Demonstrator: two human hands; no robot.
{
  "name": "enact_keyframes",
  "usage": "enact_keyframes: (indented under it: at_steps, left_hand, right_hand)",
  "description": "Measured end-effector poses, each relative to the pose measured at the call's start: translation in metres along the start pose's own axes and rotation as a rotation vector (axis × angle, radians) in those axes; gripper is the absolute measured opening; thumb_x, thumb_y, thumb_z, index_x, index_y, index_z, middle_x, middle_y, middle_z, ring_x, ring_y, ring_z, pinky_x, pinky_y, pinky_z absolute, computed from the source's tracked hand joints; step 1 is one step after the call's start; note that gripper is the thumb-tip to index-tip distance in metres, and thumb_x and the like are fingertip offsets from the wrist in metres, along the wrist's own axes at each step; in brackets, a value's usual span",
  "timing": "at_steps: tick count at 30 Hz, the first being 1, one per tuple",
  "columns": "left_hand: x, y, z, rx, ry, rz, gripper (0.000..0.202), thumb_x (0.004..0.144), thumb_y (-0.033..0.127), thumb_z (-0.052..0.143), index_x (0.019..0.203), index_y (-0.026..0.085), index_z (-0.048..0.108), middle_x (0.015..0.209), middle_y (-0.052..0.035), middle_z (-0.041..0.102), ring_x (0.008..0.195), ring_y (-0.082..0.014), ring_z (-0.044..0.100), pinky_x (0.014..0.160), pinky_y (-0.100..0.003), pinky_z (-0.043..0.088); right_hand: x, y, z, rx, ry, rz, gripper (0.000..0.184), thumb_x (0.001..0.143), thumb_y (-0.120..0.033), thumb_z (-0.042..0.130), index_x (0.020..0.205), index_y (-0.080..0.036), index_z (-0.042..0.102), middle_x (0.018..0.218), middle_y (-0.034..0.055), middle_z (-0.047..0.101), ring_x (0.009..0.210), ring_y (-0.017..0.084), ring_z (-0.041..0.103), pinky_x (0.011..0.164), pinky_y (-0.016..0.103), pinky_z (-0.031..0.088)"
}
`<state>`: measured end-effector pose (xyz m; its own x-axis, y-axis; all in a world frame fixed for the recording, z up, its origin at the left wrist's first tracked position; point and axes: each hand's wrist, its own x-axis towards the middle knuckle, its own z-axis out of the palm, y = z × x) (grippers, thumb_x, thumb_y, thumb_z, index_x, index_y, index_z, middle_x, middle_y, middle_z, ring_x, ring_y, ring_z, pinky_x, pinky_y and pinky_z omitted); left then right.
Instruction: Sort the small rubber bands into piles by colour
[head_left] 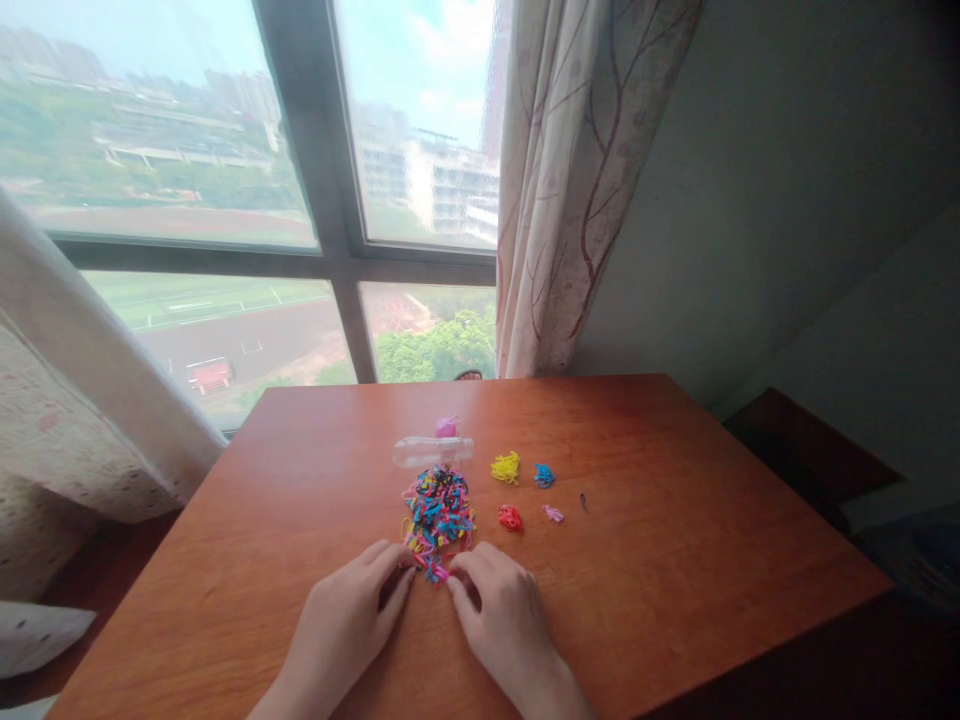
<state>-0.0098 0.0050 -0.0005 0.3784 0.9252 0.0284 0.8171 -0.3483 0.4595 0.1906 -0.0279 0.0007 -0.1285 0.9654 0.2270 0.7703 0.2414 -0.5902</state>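
Observation:
A mixed pile of small coloured rubber bands (438,510) lies on the wooden table (675,560). My left hand (352,620) and my right hand (499,615) rest at the pile's near edge, fingers curled and pinching at bands there. To the right of the pile sit small sorted heaps: yellow (506,467), blue (544,476), red (510,517) and pink (553,513). A single dark band (583,500) lies further right. A clear plastic bottle (433,451) lies on its side behind the pile, with a pink cap (447,427) beyond it.
A large window (330,200) stands behind the table, with a patterned curtain (577,180) at the right and another curtain (67,400) at the left. A dark wooden piece (810,450) stands to the right against the grey wall.

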Motion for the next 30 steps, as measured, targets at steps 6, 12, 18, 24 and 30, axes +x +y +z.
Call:
enact_keyframes:
  at_steps: [6, 12, 18, 24, 30]
  left_hand:
    - [0.000, -0.002, 0.002, 0.004, 0.010, 0.007, 0.020, 0.095, 0.028, 0.043, 0.092, 0.027, 0.063, 0.089, 0.0010, 0.068, 0.081, -0.0165, 0.068, 0.070, -0.024, 0.048]
    - [0.000, -0.002, -0.006, -0.040, 0.006, 0.020, 0.017, 0.094, 0.028, 0.044, 0.093, 0.026, 0.062, 0.086, 0.0013, 0.067, 0.077, -0.0147, 0.067, 0.069, -0.023, 0.047]
    - [-0.002, 0.002, -0.006, -0.059, -0.031, 0.050, 0.020, 0.094, 0.027, 0.043, 0.097, 0.028, 0.063, 0.090, 0.0013, 0.067, 0.080, -0.0151, 0.068, 0.070, -0.023, 0.047]
    - [-0.003, 0.009, 0.002, -0.044, -0.036, 0.047, 0.017, 0.093, 0.029, 0.046, 0.098, 0.029, 0.063, 0.093, 0.0013, 0.068, 0.079, -0.0157, 0.068, 0.070, -0.023, 0.048]
    - [0.002, 0.014, 0.005, -0.029, 0.001, 0.045, 0.019, 0.094, 0.027, 0.045, 0.092, 0.028, 0.064, 0.092, 0.0014, 0.070, 0.080, -0.0156, 0.070, 0.068, -0.021, 0.048]
  right_hand:
    - [-0.001, -0.004, 0.009, 0.006, 0.012, -0.075, 0.014, 0.084, -0.012, 0.064, 0.087, -0.025, 0.060, 0.084, -0.0028, 0.063, 0.078, 0.016, 0.061, 0.068, 0.024, 0.037]
    - [0.003, -0.013, 0.019, -0.081, 0.020, -0.046, 0.016, 0.083, -0.011, 0.064, 0.083, -0.025, 0.057, 0.084, -0.0026, 0.063, 0.077, 0.017, 0.060, 0.064, 0.025, 0.036]
    - [0.004, -0.009, 0.020, 0.023, 0.056, -0.023, 0.016, 0.084, -0.008, 0.060, 0.083, -0.024, 0.059, 0.083, -0.0022, 0.063, 0.076, 0.016, 0.060, 0.066, 0.025, 0.037]
    - [0.005, -0.003, 0.019, 0.234, 0.123, 0.013, 0.014, 0.085, -0.010, 0.060, 0.079, -0.022, 0.060, 0.080, -0.0018, 0.063, 0.071, 0.014, 0.059, 0.065, 0.022, 0.038]
    - [0.006, -0.002, 0.016, 0.328, 0.165, 0.016, 0.012, 0.086, -0.013, 0.061, 0.077, -0.021, 0.063, 0.074, -0.0022, 0.062, 0.064, 0.012, 0.056, 0.059, 0.021, 0.038]
